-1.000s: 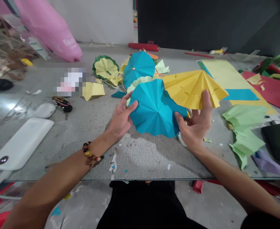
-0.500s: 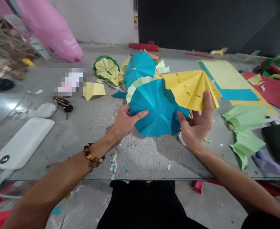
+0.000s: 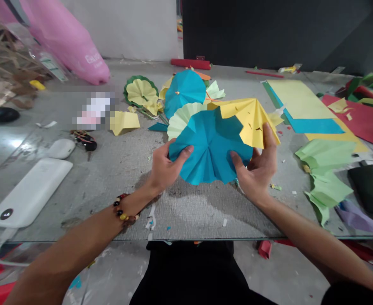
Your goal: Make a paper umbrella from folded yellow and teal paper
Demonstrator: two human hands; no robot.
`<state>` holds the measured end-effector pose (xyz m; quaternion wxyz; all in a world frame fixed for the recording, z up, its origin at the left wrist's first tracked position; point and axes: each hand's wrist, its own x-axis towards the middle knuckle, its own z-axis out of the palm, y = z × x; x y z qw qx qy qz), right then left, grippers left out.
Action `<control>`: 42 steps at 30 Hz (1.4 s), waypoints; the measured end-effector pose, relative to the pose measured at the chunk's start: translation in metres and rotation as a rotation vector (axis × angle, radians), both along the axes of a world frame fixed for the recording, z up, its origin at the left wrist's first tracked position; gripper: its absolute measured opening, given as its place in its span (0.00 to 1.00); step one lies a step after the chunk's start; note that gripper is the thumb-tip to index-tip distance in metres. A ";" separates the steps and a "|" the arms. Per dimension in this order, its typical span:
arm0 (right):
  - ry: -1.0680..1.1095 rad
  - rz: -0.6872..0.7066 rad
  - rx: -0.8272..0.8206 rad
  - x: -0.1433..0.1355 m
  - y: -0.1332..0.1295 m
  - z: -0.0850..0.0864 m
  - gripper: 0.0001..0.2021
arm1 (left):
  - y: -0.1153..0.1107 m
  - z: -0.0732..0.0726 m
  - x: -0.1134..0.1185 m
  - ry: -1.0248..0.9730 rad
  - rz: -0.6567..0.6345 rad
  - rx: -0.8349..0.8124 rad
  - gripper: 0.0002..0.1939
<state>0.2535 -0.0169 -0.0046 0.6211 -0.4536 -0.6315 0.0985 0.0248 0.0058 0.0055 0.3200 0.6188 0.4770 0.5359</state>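
Note:
A pleated blue paper circle [image 3: 210, 148] with a wavy edge is held above the table between both hands. My left hand [image 3: 169, 165] pinches its left rim, thumb on top. At the right rim my right hand [image 3: 258, 167] grips it the same way, its raised fingers against a yellow pleated paper [image 3: 252, 116] with small slits. The yellow paper lies partly behind the blue circle. A pale green scalloped paper [image 3: 183, 120] shows behind the blue circle's upper left. Farther back stands a blue paper parasol [image 3: 186, 91] with a small light tip.
To the left lie a white power bank [image 3: 30, 192] with a cable, a white case [image 3: 62, 148] and folded yellow paper [image 3: 125, 122]. Coloured sheets [image 3: 303, 99], crumpled green paper [image 3: 329, 159] and a black object [image 3: 372, 186] lie right. Paper scraps dot the table [image 3: 192, 216].
The blue circle has tilted and bent, its centre fold now deeper. The yellow paper has shifted left and slightly down with my right hand, more of it now behind the blue.

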 end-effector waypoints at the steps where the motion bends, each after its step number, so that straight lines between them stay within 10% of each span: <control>1: 0.009 0.000 -0.012 0.001 0.001 0.000 0.40 | 0.002 -0.001 0.000 -0.022 0.004 -0.018 0.17; 21: 0.084 -0.080 -0.068 0.001 -0.002 0.009 0.37 | 0.020 -0.004 -0.007 -0.600 -0.242 -0.441 0.22; 32: 0.229 -0.016 -0.156 0.000 -0.005 0.014 0.36 | 0.016 0.005 -0.010 -0.706 -0.600 -0.720 0.35; 42: 0.235 -0.014 -0.183 0.000 -0.005 0.009 0.40 | 0.008 0.016 -0.008 -0.789 -0.562 -0.760 0.41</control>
